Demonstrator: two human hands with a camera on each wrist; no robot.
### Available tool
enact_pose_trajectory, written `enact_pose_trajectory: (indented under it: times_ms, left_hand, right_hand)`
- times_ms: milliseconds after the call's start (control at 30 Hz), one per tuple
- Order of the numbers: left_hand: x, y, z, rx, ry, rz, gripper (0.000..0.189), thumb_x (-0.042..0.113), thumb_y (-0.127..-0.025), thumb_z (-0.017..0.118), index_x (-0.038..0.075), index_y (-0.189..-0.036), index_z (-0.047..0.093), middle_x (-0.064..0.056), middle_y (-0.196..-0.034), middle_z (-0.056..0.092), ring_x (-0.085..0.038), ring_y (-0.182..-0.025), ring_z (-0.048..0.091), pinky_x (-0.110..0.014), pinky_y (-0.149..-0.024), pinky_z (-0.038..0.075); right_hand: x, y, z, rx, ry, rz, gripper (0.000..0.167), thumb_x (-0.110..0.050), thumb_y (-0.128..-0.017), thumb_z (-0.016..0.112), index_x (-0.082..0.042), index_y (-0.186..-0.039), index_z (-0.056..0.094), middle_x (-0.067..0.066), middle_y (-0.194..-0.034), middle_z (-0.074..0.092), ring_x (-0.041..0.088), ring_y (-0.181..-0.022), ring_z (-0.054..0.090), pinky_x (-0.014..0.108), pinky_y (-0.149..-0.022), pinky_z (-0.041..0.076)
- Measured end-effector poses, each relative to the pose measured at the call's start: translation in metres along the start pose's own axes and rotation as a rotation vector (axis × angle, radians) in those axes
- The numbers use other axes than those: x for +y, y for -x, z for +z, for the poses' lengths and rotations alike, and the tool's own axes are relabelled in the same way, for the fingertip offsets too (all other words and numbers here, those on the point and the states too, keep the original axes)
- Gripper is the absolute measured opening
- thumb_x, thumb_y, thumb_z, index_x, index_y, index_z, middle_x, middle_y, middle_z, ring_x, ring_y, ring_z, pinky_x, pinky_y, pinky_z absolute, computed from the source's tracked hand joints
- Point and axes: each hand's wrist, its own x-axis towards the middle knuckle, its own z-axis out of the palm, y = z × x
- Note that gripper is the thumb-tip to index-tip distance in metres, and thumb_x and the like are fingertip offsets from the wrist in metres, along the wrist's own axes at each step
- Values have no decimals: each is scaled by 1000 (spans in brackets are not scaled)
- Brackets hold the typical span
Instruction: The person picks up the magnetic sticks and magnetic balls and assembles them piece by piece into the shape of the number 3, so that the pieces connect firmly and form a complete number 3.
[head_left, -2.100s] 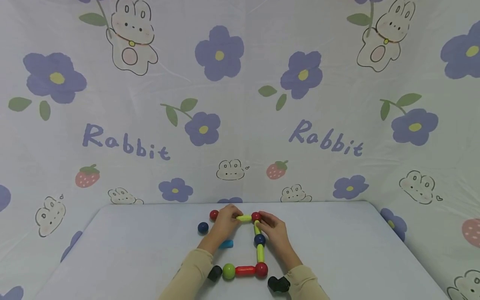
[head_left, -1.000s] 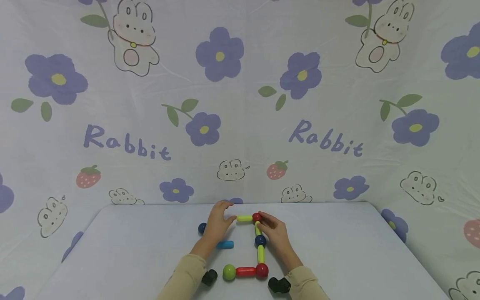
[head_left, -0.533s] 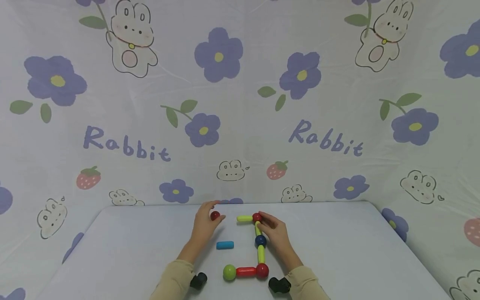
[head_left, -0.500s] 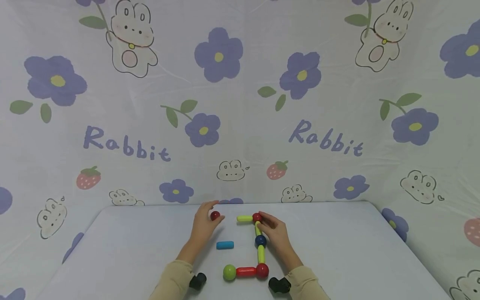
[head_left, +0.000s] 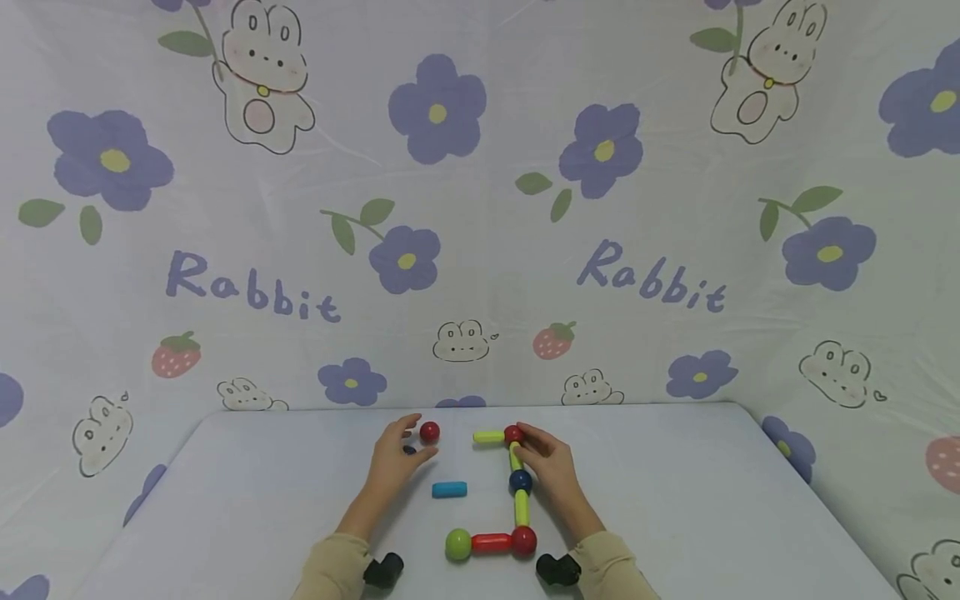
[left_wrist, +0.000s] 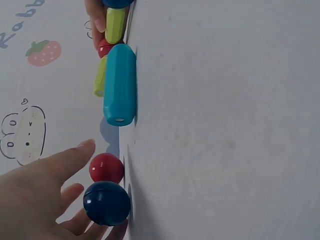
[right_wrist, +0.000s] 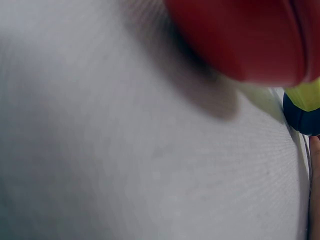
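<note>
My left hand (head_left: 390, 460) is spread, thumb and fingers apart, around a loose dark blue ball (left_wrist: 107, 203). Just beyond its fingertips sits a loose red ball (head_left: 429, 432). With my right hand (head_left: 551, 465) I hold the far corner of a ball-and-rod chain, fingers at the far red ball (head_left: 513, 433) and thumb by the yellow-green rod (head_left: 514, 455) below it. Another yellow-green rod (head_left: 489, 437) points left from that ball. Nearer me the chain runs through a blue ball (head_left: 520, 482) and a rod (head_left: 522, 507) to a large red ball (right_wrist: 245, 40).
A red rod (head_left: 491, 542) and a green ball (head_left: 458, 544) end the chain at the near left. A loose light blue rod (head_left: 450, 490) lies between the hands on the white table (head_left: 712, 500). A patterned cloth (head_left: 480, 208) hangs behind the table.
My left hand has let go of the left-pointing yellow-green rod's end and moved left, past the red ball, to the dark blue ball. My right hand has stayed in place.
</note>
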Motion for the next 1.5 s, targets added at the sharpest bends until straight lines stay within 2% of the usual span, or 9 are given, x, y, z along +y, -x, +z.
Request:
enact_pose_trajectory:
  times_ms: [100, 233, 400, 600, 833, 1100, 1500]
  left_hand:
    - [0, 4, -3, -2, 11, -28, 61, 15, -69, 78, 7, -123, 50, -12, -119, 50, -29, -107, 49, -40, -89, 40]
    - [-1, 9, -7, 3, 18, -24, 60, 13, -68, 78, 5, -121, 52, -12, -115, 53, -28, -105, 50, -40, -89, 39]
    - [-4, 13, -10, 1, 1, -17, 56, 13, -68, 78, 4, -118, 54, -14, -110, 55, -29, -102, 51, -41, -87, 40]
    - [-6, 18, -13, -8, 22, -50, 54, 8, -67, 78, 5, -116, 56, -11, -108, 56, -25, -98, 53, -38, -85, 43]
    - [-6, 21, -17, -1, 56, 4, 45, -1, -66, 76, 0, -107, 59, -12, -104, 59, -26, -96, 55, -36, -81, 45]
    - [-4, 21, -17, 31, 44, 64, 37, -5, -64, 76, 3, -98, 64, -11, -99, 61, -25, -91, 57, -34, -77, 47]
    - [12, 12, -6, -1, 97, 87, 37, -3, -69, 74, -1, -103, 61, -14, -103, 58, -28, -93, 57, -34, -77, 48]
  right_hand:
    - [6, -2, 1, 20, 22, -9, 42, -7, -79, 66, -6, -120, 56, 11, -122, 52, 23, -113, 48, 23, -86, 41]
    - [8, -3, 2, 38, 33, -11, 41, -7, -78, 67, -8, -118, 58, 9, -121, 53, 21, -112, 49, 23, -85, 41]
    - [7, -3, 2, 31, 33, -11, 41, -6, -79, 67, -7, -119, 57, 9, -121, 53, 21, -112, 48, 22, -85, 41]
    - [7, -3, 1, 24, 26, -20, 41, -6, -80, 66, -5, -120, 56, 11, -122, 52, 23, -113, 48, 21, -85, 40]
    - [7, -3, 1, 36, 25, -19, 40, -6, -79, 67, -6, -118, 57, 10, -121, 53, 21, -112, 49, 22, -85, 41]
    - [8, -3, 1, 33, 21, -34, 41, -5, -79, 66, -7, -119, 57, 7, -121, 53, 19, -112, 49, 21, -85, 41]
    - [7, -3, 0, 40, 22, 3, 39, -6, -79, 67, -9, -117, 59, 9, -121, 53, 22, -111, 49, 24, -85, 42]
